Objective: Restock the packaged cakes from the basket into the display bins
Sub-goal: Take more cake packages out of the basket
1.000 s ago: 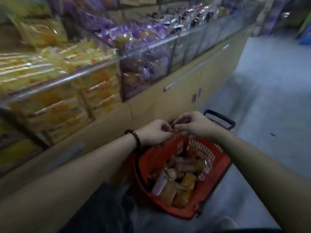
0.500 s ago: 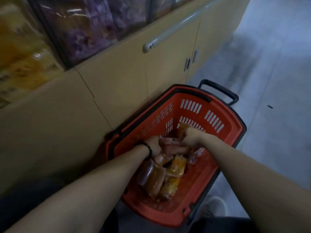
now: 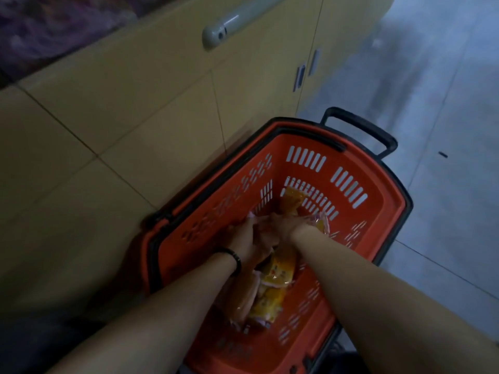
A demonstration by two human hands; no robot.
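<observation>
Head view: your left hand (image 3: 243, 240) & right hand (image 3: 282, 228) sit close together among cakes (image 3: 275, 271) in basket (image 3: 378, 201); grip unclear. Gather several packs w/ both, lift evenly.

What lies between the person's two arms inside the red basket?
In the head view, yellow-wrapped packaged cakes lie there, between the left arm and the right arm, on the bottom of the basket.
</observation>
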